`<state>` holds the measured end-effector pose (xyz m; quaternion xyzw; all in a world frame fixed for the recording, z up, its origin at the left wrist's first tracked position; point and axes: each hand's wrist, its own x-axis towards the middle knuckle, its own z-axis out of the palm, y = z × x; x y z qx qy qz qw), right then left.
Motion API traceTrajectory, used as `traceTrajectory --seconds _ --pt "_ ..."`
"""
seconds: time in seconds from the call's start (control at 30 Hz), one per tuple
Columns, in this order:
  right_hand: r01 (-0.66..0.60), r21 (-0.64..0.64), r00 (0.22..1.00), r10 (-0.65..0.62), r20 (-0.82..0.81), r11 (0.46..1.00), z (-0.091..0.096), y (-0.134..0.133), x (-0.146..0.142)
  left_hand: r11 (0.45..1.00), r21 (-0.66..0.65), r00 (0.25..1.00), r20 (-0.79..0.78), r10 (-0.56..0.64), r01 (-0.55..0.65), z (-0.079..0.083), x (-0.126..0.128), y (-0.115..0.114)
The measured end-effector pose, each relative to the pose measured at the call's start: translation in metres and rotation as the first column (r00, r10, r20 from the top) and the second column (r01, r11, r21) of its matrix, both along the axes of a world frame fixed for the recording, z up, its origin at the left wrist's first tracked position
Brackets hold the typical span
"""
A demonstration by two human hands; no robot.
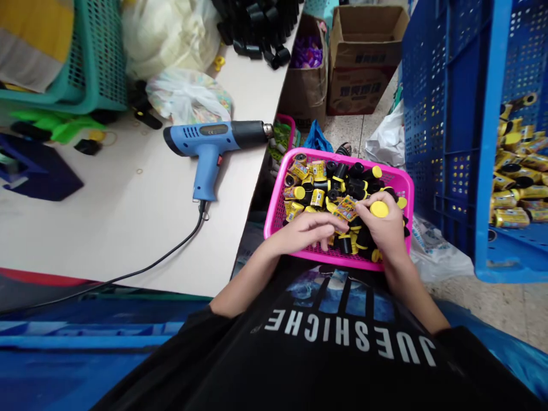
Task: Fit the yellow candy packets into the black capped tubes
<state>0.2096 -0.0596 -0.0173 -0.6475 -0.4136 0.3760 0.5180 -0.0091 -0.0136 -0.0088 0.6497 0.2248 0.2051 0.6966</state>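
A pink plastic basket (pixel 278 197) in front of my body holds many small black canisters with yellow caps, some wrapped in yellow printed sleeves. My right hand (pixel 387 228) is closed around a yellow-capped canister (pixel 379 209), its body hidden by the fingers. At that hand's fingertips is a flat yellow printed sleeve (pixel 347 209). My left hand (pixel 306 231) reaches over the basket from the left, fingers stretched out and close to the sleeve. Whether those fingers touch it, I cannot tell.
On the white table (pixel 120 228) at left lies a blue heat gun (pixel 208 142), its cord trailing to the front. Behind it are plastic bags (pixel 188 94) and black parts (pixel 261 25). A blue crate (pixel 447 131) with wrapped canisters stands right; cardboard boxes (pixel 357 74) stand behind.
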Motion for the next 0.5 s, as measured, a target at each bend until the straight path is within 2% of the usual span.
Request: traceTrajectory --seconds 0.03,0.07,0.1,0.13,0.17,0.2,0.23,0.27,0.3,0.37,0.4,0.43,0.5 --pt "-0.020 -0.009 0.997 0.020 0.076 1.000 0.000 0.000 0.003 0.997 0.062 0.997 -0.062 -0.049 0.053 0.004 -0.007 0.003" --pt "-0.065 -0.030 0.985 0.069 0.160 0.997 0.001 -0.001 0.006 0.988 0.147 0.991 -0.130 -0.026 0.045 0.006 -0.014 0.006" --pt "-0.126 -0.057 0.957 0.137 0.257 0.990 0.001 -0.001 0.008 0.965 0.259 0.976 -0.194 0.096 -0.043 0.007 -0.022 0.010" --pt "-0.196 -0.088 0.906 0.215 0.365 0.977 0.002 -0.001 0.011 0.904 0.385 0.926 -0.241 0.290 -0.183 0.005 -0.030 0.015" --pt "-0.257 -0.121 0.834 0.284 0.473 0.959 0.002 0.000 0.013 0.795 0.510 0.821 -0.261 0.507 -0.329 0.000 -0.037 0.020" --pt "-0.305 -0.150 0.753 0.334 0.566 0.941 0.002 0.000 0.015 0.648 0.618 0.670 -0.251 0.699 -0.445 -0.007 -0.044 0.025" --pt "-0.337 -0.164 0.686 0.361 0.632 0.927 0.001 0.001 0.016 0.531 0.684 0.537 -0.236 0.810 -0.500 -0.017 -0.048 0.029" --pt "-0.355 -0.157 0.652 0.364 0.665 0.922 0.001 0.002 0.017 0.490 0.696 0.474 -0.239 0.848 -0.526 -0.029 -0.052 0.032" --pt "-0.357 -0.129 0.663 0.348 0.663 0.925 0.000 0.004 0.018 0.531 0.648 0.483 -0.274 0.831 -0.546 -0.040 -0.054 0.032" --pt "-0.327 -0.066 0.777 0.308 0.548 0.943 -0.001 0.007 0.018 0.673 0.465 0.574 -0.357 0.737 -0.575 -0.061 -0.053 0.029" --pt "-0.308 -0.051 0.841 0.297 0.453 0.950 -0.002 0.008 0.018 0.717 0.386 0.613 -0.372 0.697 -0.581 -0.069 -0.052 0.025" --pt "-0.293 -0.048 0.890 0.291 0.351 0.955 -0.001 0.010 0.017 0.736 0.336 0.635 -0.372 0.677 -0.588 -0.075 -0.050 0.020" --pt "-0.303 -0.060 0.935 0.309 0.177 0.951 0.002 0.015 0.015 0.740 0.304 0.650 -0.354 0.672 -0.600 -0.080 -0.047 0.010"
